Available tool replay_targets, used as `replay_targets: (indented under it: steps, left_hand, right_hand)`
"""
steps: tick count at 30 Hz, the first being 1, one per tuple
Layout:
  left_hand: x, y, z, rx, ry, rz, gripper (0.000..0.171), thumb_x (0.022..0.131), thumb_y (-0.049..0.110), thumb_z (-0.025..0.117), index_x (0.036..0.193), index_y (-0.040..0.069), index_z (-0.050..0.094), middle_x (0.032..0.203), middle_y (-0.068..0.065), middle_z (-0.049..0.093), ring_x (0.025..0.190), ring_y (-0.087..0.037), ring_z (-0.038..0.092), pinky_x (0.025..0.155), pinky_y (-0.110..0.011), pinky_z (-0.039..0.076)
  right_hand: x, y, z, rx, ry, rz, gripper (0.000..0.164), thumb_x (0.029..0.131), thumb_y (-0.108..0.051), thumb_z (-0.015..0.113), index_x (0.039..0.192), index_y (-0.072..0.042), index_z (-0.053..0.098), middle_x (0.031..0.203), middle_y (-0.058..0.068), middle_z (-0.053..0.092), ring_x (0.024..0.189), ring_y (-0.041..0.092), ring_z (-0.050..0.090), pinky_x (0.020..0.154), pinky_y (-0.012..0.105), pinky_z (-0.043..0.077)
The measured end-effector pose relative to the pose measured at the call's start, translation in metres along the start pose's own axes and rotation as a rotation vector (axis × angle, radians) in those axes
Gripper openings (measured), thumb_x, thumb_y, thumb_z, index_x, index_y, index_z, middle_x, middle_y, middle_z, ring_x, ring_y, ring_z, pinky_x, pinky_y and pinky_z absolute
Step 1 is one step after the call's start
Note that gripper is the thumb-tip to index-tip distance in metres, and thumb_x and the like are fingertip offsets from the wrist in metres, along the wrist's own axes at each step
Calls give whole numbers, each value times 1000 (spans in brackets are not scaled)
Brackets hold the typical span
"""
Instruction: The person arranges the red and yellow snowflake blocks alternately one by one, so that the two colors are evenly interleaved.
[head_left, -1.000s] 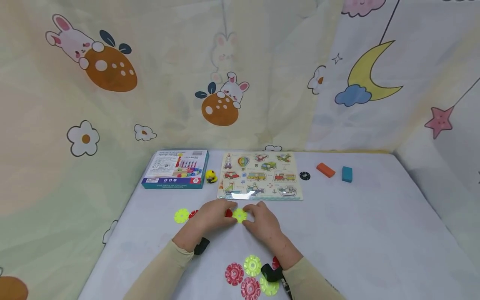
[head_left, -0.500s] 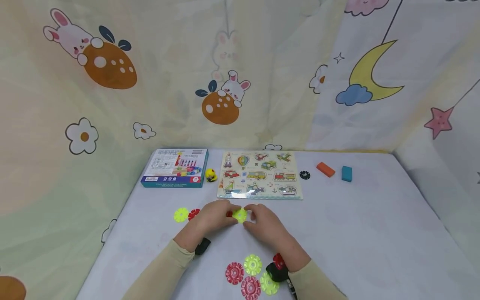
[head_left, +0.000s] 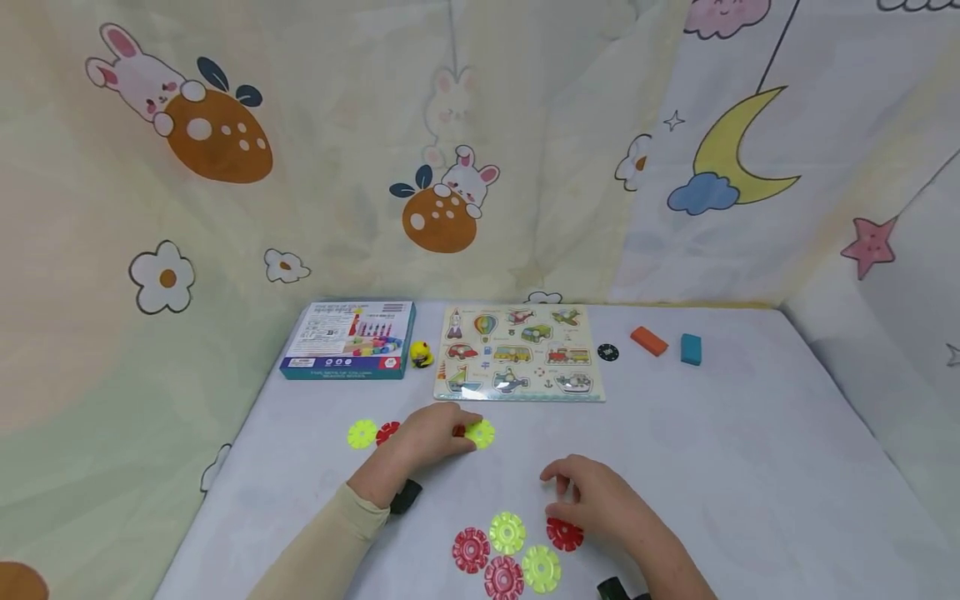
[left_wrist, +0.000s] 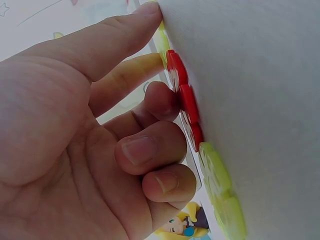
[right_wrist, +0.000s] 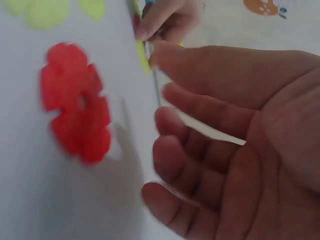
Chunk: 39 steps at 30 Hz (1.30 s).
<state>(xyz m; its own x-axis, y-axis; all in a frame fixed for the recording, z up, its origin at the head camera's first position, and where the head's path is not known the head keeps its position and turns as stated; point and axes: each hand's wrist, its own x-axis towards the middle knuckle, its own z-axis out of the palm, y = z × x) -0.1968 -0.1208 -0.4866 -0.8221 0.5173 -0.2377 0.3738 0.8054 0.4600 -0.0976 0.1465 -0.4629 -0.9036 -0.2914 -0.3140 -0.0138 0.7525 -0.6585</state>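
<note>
In the head view a row of flower-shaped plastic discs crosses the table's middle. My left hand bends over it, thumb and forefinger at opposite edges of the yellow-green disc at the row's right end. A red disc lies under the curled fingers in the left wrist view, followed by another yellow-green disc. My right hand holds nothing; its fingers are loosely bent above and beside a loose red disc. That red disc lies flat, apart from the fingers in the right wrist view.
Nearer the front lie two red discs and two yellow-green discs. Behind the row are a picture puzzle board, a boxed toy, a small yellow figure, a black chip, an orange block and a teal block.
My right hand has left the yellow-green disc at the row's end and moved back and to the right, beside the loose red disc. My left hand has stayed in place.
</note>
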Motion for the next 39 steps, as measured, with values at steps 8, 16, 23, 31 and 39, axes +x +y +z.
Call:
replay_targets:
  steps: [8,16,23,31,39]
  left_hand:
    - [1,2,0,14,8,-11,51,83,43,69,130,25,59,73,10,53,70,-10,48,59,-26,39]
    - [0,2,2,10,13,-15,50,83,43,69,129,25,60,79,12,55,73,-10,49,62,-27,41]
    - [-2,2,2,29,26,-18,50,83,43,68,128,24,60,94,11,60,77,-10,50,65,-26,42]
    - [-1,2,1,34,18,-13,50,84,43,68,129,25,60,92,12,59,77,-10,50,65,-25,42]
    - [-2,2,0,37,8,-31,51,82,45,69,129,28,59,82,12,54,76,-10,49,63,-26,41]
  right_hand:
    - [-13,18,12,-115,-4,110,47,56,-39,88,90,-19,61,70,0,49,65,15,47,55,30,42]
    - [-18,15,13,-52,-76,94,42,62,-33,86,83,-15,55,72,1,49,66,17,48,55,29,43]
    - [-22,3,-6,96,-169,-12,26,72,-27,81,85,-19,60,69,1,54,59,17,51,52,28,44]
    - [-3,-17,-47,199,-148,-99,37,77,-19,77,113,-19,67,89,2,59,66,19,60,59,34,51]
    - [45,-15,-42,235,-19,-124,43,78,-13,77,119,-19,65,96,3,59,80,20,58,67,34,52]
